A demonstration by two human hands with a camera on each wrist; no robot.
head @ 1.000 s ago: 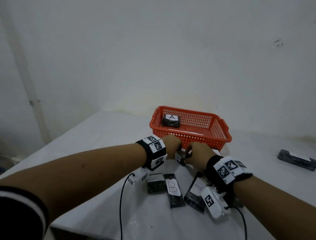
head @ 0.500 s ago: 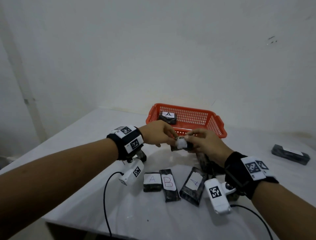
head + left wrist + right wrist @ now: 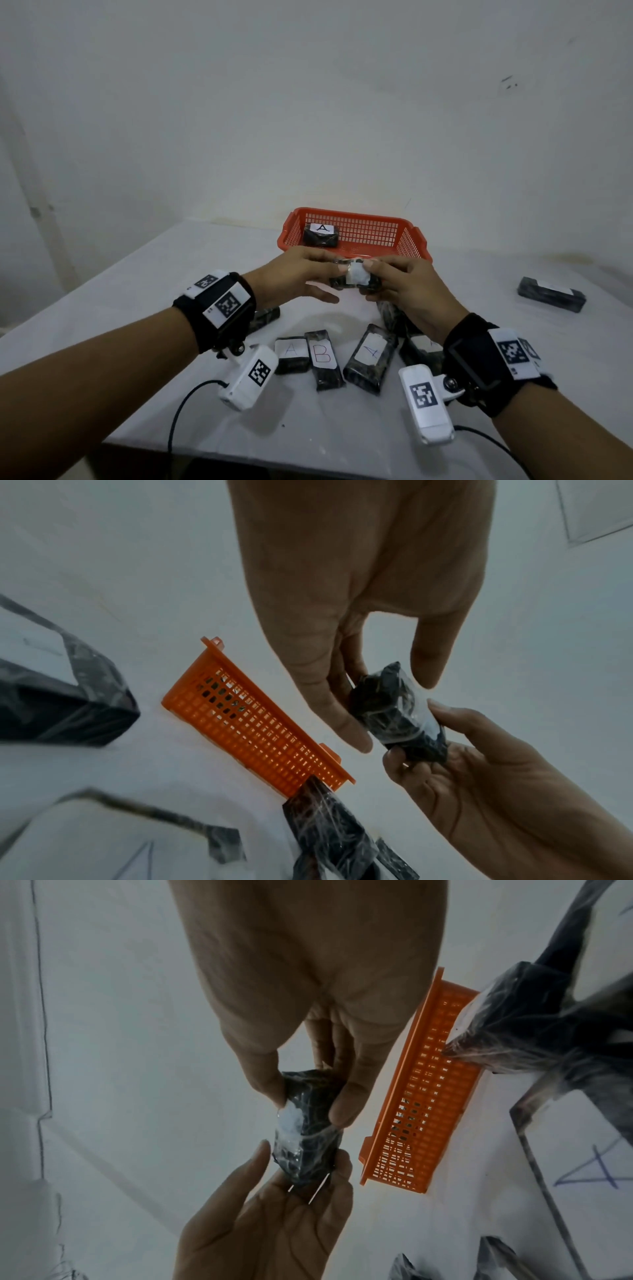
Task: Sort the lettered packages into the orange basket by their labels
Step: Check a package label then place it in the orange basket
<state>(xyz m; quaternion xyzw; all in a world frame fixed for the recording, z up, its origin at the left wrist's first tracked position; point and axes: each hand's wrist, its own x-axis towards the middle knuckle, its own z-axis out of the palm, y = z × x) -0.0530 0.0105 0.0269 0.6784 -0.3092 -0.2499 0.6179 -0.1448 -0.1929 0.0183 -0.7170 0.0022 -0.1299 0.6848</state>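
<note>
Both hands hold up one small black wrapped package (image 3: pixel 356 279) just in front of the orange basket (image 3: pixel 411 240). Its white label faces me, but the letter is unreadable. My left hand (image 3: pixel 330 274) pinches its left end, and my right hand (image 3: pixel 375 279) grips its right end. The left wrist view shows the package (image 3: pixel 394 710) between the fingers of both hands. In the right wrist view my right thumb and fingers pinch the package (image 3: pixel 308 1123). A black package labelled A (image 3: pixel 322 234) lies in the basket's left end.
On the white table (image 3: pixel 154 274) below my hands lie an A package (image 3: pixel 291 354), a B package (image 3: pixel 323 359) and another A package (image 3: pixel 371 356). More black packages lie under each wrist. One package (image 3: pixel 551 298) sits alone at far right.
Both hands have risen from the table with the small package between them, and it now hangs in front of the basket. The other packages have not moved.
</note>
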